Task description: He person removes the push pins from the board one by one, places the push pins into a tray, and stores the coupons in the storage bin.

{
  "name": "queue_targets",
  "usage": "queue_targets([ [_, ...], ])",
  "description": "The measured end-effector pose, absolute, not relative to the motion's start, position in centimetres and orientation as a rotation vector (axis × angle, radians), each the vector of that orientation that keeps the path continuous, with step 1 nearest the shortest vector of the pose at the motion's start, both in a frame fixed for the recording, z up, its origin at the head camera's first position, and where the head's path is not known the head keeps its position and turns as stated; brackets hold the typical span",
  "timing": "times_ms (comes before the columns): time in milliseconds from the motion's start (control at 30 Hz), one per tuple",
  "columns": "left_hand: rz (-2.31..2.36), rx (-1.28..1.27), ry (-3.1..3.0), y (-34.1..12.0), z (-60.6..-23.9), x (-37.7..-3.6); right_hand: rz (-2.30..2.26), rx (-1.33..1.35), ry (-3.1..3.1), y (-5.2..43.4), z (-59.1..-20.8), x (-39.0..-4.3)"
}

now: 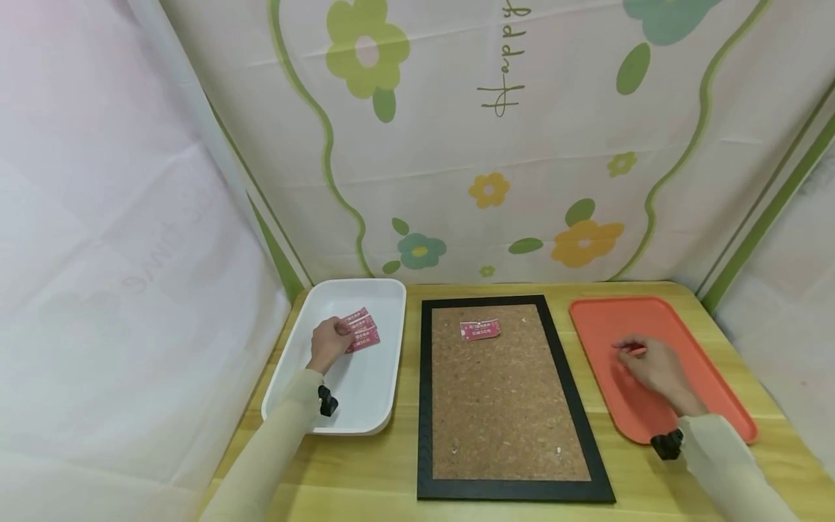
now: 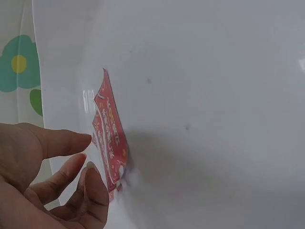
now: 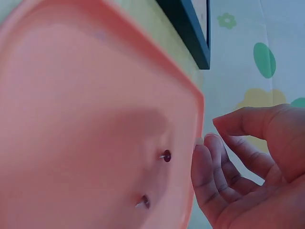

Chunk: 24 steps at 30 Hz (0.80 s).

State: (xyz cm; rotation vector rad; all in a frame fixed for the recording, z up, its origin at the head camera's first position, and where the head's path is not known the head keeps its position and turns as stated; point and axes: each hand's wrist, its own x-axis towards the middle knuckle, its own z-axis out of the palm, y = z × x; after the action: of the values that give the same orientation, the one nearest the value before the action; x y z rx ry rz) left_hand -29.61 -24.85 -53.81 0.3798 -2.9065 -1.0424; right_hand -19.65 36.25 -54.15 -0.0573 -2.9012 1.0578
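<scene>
**Reaching into two trays beside a cork board**

Resting over the white tray, the left hand has loosely spread fingers touching three pink tickets stacked there. The right hand hovers over the orange tray, fingers curled and close together just beside two push pins; none is pinched. Between the trays lies one black-framed cork board on the wooden table, with one pink ticket near its far edge.
</scene>
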Motion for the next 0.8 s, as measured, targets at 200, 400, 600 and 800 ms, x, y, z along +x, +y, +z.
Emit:
queue_targets([
  [200, -1.119, 0.249, -2.841, -23.4, -52.8, -30.0, 1.04, 0.006, -2.842, 35.1, -53.4, -20.8],
  [400, -1.187, 0.074, -2.735, -21.1, -51.8, -30.4, 1.073, 0.006, -2.823, 33.7, -52.4, -22.2],
  [600, -1.264, 0.028, -2.666, -19.2, -51.1, -30.4, 1.077, 0.054, -2.834, 32.4, -51.5, -24.0],
  [800, -1.305, -0.047, -2.644, -17.1, -50.2, -30.7, 1.048, 0.073, -2.837, 31.3, -50.9, -25.0],
])
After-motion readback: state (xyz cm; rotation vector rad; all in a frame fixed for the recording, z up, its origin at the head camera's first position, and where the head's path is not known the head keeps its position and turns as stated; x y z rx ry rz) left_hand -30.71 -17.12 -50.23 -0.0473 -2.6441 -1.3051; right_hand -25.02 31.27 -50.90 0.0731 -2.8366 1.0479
